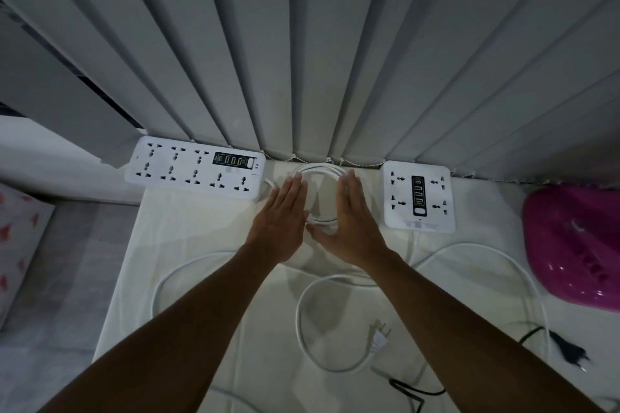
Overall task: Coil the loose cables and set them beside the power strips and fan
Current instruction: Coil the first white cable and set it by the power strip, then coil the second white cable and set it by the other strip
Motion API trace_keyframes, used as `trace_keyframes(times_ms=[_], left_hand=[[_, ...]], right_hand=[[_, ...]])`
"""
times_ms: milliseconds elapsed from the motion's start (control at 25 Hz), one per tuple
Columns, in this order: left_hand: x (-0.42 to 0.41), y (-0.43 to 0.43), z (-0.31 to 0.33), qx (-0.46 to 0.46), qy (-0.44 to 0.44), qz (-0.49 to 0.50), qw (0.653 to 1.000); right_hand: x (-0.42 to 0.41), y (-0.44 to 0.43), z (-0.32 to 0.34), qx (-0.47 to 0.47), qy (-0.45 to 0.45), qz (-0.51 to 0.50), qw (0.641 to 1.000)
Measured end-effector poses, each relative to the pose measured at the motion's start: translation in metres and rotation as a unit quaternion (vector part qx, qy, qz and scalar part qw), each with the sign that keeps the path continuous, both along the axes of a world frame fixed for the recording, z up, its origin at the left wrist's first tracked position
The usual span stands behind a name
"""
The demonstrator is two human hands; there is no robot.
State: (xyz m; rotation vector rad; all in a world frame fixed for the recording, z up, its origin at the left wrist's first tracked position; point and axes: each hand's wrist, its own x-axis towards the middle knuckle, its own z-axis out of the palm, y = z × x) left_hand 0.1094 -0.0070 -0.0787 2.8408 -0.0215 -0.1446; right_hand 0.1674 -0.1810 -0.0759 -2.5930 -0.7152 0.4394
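Observation:
A coiled white cable lies flat on the white table between a long white power strip and a square white power strip. My left hand rests flat on the coil's left side, fingers straight. On the coil's right side my right hand lies flat in the same way. Neither hand grips anything. Loose white cable loops across the near table and ends in a white plug. A pink fan sits at the right edge.
Vertical white blinds hang right behind the strips. A black cable with a black plug lies at the near right. More black cable runs at the bottom. A patterned cushion is at the left.

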Motion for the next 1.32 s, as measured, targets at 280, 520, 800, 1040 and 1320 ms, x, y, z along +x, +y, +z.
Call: trace_keyframes(times_ms=[280, 520, 800, 1040, 1320], left_hand=[[0.007, 0.003, 0.01, 0.022, 0.038, -0.017, 0.999], [-0.018, -0.02, 0.035, -0.063, -0.095, -0.075, 0.991], [-0.126, -0.082, 0.027, -0.156, -0.049, -0.169, 0.972], [-0.178, -0.126, 0.022, -0.072, 0.14, -0.086, 0.984], [-0.192, -0.155, 0.036, -0.065, 0.108, -0.038, 0.991]], right_hand=[[0.024, -0.004, 0.007, -0.037, 0.038, 0.039, 0.998], [-0.025, -0.048, 0.028, 0.133, -0.11, -0.016, 0.985], [-0.122, -0.146, 0.032, 0.124, -0.106, 0.012, 0.987], [-0.15, -0.17, 0.027, -0.033, -0.009, 0.08, 0.996], [-0.143, -0.167, 0.031, 0.02, 0.056, 0.082, 0.995]])
